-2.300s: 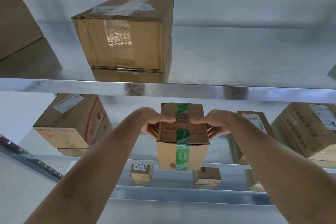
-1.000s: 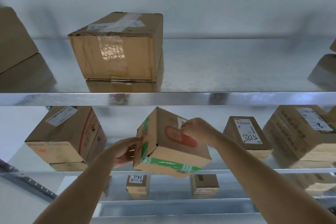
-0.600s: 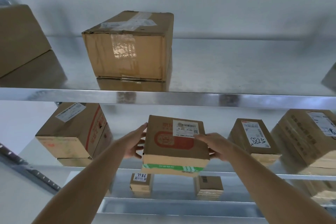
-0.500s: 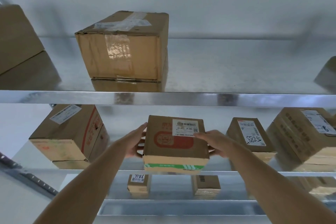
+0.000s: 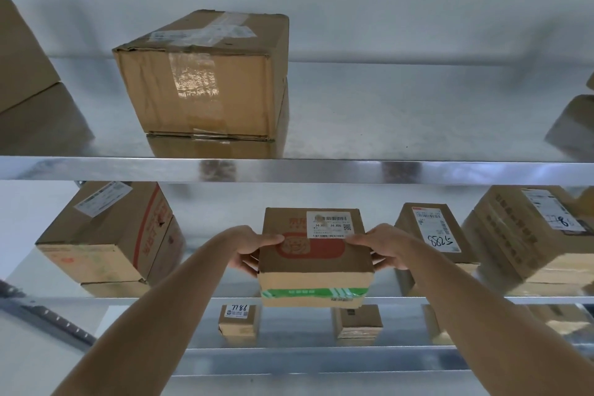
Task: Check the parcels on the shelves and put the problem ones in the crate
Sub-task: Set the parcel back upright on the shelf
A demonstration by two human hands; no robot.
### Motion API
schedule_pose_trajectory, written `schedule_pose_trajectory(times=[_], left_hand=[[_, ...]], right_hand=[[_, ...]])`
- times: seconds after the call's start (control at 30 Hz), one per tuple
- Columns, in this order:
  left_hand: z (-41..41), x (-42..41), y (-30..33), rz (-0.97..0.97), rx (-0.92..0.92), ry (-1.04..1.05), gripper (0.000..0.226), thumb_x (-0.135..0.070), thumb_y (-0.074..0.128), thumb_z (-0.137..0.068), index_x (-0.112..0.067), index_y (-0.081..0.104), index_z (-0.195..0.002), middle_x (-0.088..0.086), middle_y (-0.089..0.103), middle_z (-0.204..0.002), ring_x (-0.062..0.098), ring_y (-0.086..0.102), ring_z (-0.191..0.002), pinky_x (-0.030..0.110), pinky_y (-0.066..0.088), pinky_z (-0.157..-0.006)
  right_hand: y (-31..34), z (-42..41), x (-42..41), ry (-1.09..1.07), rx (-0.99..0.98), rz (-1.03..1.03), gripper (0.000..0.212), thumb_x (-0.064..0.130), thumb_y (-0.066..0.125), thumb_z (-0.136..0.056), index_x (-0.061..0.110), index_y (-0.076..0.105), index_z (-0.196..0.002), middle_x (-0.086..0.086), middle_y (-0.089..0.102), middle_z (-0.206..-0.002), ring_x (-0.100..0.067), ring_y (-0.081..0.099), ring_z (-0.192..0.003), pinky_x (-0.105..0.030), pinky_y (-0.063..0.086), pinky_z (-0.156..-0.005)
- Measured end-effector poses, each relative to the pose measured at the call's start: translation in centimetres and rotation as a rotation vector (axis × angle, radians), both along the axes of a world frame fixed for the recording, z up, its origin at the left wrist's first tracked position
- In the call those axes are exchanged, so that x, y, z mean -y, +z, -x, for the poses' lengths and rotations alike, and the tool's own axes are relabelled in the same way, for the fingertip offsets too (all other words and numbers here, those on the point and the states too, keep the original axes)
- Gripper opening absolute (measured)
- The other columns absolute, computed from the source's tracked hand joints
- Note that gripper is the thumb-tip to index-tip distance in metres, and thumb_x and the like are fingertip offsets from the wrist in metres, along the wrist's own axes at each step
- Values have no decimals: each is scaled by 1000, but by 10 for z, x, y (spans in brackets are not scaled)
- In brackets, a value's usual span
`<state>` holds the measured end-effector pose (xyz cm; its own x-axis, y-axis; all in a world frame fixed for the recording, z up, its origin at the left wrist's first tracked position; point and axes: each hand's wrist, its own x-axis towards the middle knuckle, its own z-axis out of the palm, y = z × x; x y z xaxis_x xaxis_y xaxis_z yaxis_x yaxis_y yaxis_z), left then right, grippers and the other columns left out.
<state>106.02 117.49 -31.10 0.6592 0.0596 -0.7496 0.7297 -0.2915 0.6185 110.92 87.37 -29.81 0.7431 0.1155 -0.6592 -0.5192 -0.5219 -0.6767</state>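
Head view: I see two hands on one small box (image 5: 315, 254).
Left hand (image 5: 249, 249): grips its left side.
Right hand (image 5: 384, 247): grips its right side.
Place: at the middle shelf (image 5: 96, 300) front edge.
Middle shelf boxes: three more.
Room: gaps both sides.

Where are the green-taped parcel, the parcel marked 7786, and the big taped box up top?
green-taped parcel (image 5: 313, 254): head view, top face.
parcel marked 7786 (image 5: 238, 320): head view, front.
big taped box (image 5: 196, 96): head view, front face.
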Motion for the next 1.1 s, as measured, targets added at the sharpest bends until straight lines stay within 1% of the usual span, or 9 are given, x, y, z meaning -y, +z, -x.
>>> schedule_pose_trajectory(times=[0.13, 0.23, 0.5, 0.7, 0.8, 0.9, 1.0, 1.03, 1.1], left_hand=[[0, -3, 1, -2, -20, -4, 55, -35, 84, -86, 3, 63, -119, 19, 76, -109, 35, 76, -98, 49, 64, -82], [0, -3, 1, 8, -32, -5, 52, -33, 83, -87, 3, 63, -119, 19, 76, -110, 35, 75, -100, 48, 64, -83], [-4, -2, -4, 15, -35, -14, 44, -30, 79, -92, 1, 62, -118, 18, 74, -113, 34, 74, -102, 47, 63, -84], [-5, -1, -5, 18, -44, -7, 41, -29, 78, -93, 1, 61, -117, 18, 74, -113, 33, 74, -100, 45, 62, -76], [-4, -2, -6, 17, -45, -1, 45, -30, 79, -91, 1, 62, -119, 18, 75, -113, 33, 75, -99, 46, 63, -77], [0, -3, -8, 11, -13, 21, 49, -34, 81, -89, 0, 62, -119, 17, 75, -113, 33, 76, -100, 46, 64, -77], [6, -3, -13, -9, 28, 57, 52, -41, 82, -88, -2, 64, -118, 14, 77, -110, 31, 76, -99, 44, 64, -79], [7, -3, -15, -15, 41, 68, 54, -43, 82, -87, -2, 64, -117, 14, 77, -109, 30, 76, -98, 43, 64, -80], [11, -1, -17, -20, 71, 86, 55, -45, 81, -87, -3, 64, -118, 12, 77, -108, 28, 76, -98, 41, 63, -80]], right_hand=[[0, -1, -3, -3, -47, -9, 43, 25, 84, -85, 0, 63, -113, -17, 78, -100, -30, 77, -89, -44, 64, -70], [-1, -4, -3, 1, -59, -16, 44, 24, 85, -84, 1, 63, -115, -16, 78, -100, -29, 78, -89, -46, 65, -75], [-1, -5, -4, 23, -53, -17, 38, 20, 81, -88, -1, 65, -115, -16, 77, -99, -26, 76, -85, -39, 62, -62], [-5, -6, -4, 20, -41, -9, 35, 20, 81, -88, 0, 65, -112, -16, 77, -101, -27, 76, -89, -41, 64, -70], [-6, -4, -2, 13, -35, -13, 38, 22, 82, -87, 0, 65, -112, -16, 77, -101, -28, 76, -89, -41, 63, -68], [-9, -1, 0, -7, -17, -13, 45, 29, 85, -84, 0, 66, -113, -15, 78, -101, -28, 76, -91, -41, 63, -74], [-18, 11, 3, -58, -20, -58, 54, 44, 82, -85, 5, 65, -119, -12, 78, -104, -28, 75, -96, -42, 61, -80], [-22, 16, 5, -86, -35, -99, 56, 52, 77, -87, 9, 65, -120, -12, 77, -108, -30, 74, -99, -44, 60, -83], [-33, 24, 7, -154, -86, -199, 58, 68, 58, -93, 17, 63, -122, -16, 76, -112, -35, 73, -105, -48, 58, -88]])
